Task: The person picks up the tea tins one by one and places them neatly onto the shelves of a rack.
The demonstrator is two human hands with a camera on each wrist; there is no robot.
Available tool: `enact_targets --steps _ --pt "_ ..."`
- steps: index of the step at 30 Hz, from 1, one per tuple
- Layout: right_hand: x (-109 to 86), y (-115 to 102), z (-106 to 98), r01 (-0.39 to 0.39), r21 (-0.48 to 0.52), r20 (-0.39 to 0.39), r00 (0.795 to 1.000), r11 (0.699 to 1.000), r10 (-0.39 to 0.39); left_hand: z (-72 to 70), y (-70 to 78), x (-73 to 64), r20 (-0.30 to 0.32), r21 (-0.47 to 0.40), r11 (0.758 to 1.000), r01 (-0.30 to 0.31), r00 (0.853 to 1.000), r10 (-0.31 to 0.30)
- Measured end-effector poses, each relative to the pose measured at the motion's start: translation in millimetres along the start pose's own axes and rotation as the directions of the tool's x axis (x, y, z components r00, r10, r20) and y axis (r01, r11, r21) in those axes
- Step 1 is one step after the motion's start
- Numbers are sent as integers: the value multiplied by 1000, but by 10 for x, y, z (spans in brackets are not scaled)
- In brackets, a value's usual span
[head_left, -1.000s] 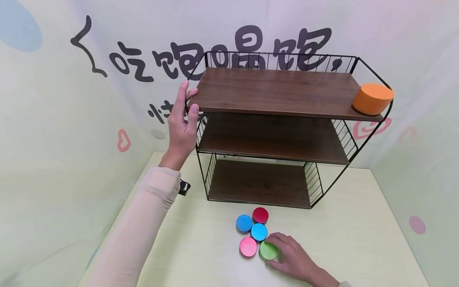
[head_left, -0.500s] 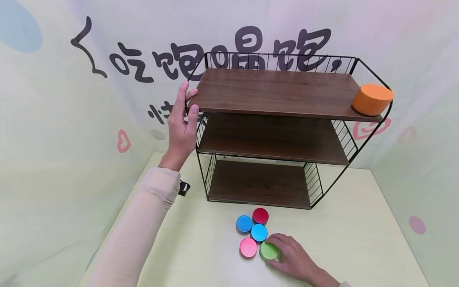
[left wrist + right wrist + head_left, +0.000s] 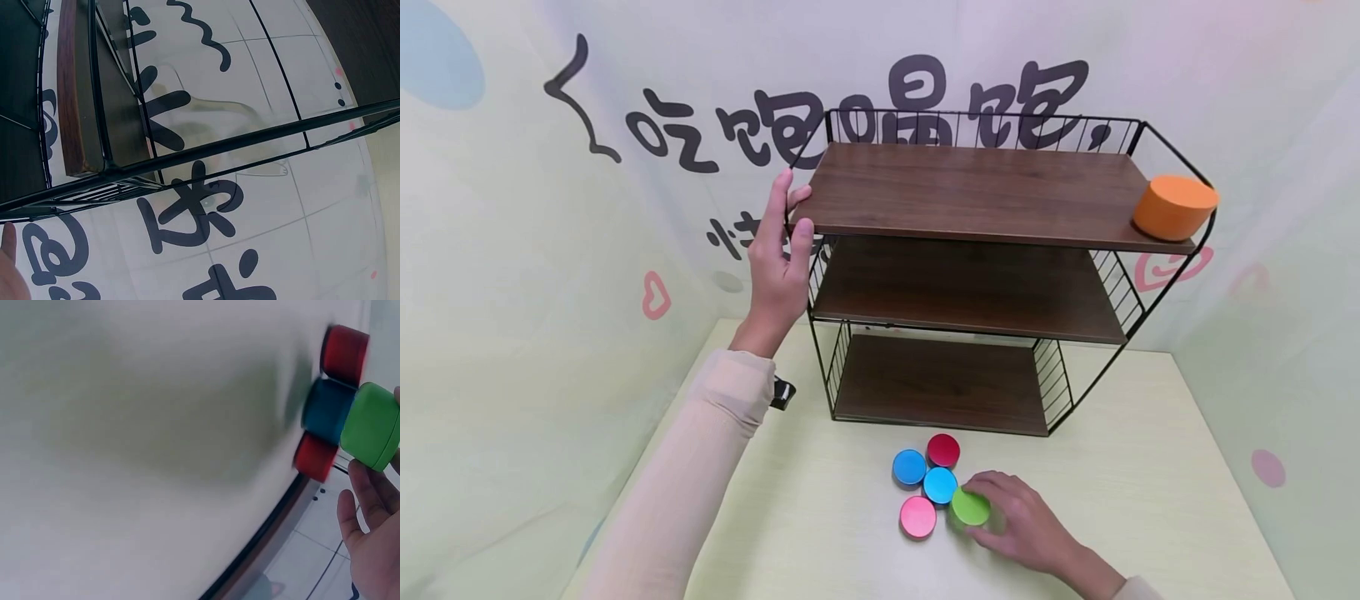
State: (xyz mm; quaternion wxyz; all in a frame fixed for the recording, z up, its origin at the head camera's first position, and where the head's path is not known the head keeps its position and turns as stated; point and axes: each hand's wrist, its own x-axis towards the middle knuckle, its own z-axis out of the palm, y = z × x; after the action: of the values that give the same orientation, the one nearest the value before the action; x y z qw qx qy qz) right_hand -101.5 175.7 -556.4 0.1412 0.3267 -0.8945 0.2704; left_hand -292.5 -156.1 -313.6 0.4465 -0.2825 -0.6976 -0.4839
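Observation:
A black wire rack (image 3: 955, 237) with three dark wooden shelves stands on the table. My left hand (image 3: 778, 262) grips its upper left side, the thumb at the front edge of the top shelf; in the left wrist view only a bit of that hand (image 3: 11, 269) shows low at the edge. My right hand (image 3: 1022, 521) pinches a round green tin (image 3: 971, 507) between thumb and fingers. In the right wrist view the green tin (image 3: 370, 427) is raised off the surface. Close to it are a light blue tin (image 3: 940, 485) and a pink tin (image 3: 917, 517).
Behind these lie a darker blue tin (image 3: 909, 467) and a red tin (image 3: 943, 451), just in front of the rack. An orange tin (image 3: 1176, 207) sits at the right end of the top shelf. Printed cloth walls (image 3: 625, 225) enclose the table (image 3: 1150, 467).
The green tin has come up off the table in my right hand and moved slightly away from me and to the right. My left hand keeps its place on the rack.

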Motion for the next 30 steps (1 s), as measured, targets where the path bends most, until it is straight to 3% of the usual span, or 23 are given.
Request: enact_targets --steps 23,26,30 --pt "566 6 -862 162 -38 -70 984 986 -164 -24 42 8 20 16 1000 17 1000 -17" --pt "627 -13 -954 165 -42 -71 983 985 -167 -31 169 22 21 19 999 36 999 -36" --pt "698 -39 -1052 168 -48 -69 983 985 -171 -38 168 17 22 21 999 47 999 -48"
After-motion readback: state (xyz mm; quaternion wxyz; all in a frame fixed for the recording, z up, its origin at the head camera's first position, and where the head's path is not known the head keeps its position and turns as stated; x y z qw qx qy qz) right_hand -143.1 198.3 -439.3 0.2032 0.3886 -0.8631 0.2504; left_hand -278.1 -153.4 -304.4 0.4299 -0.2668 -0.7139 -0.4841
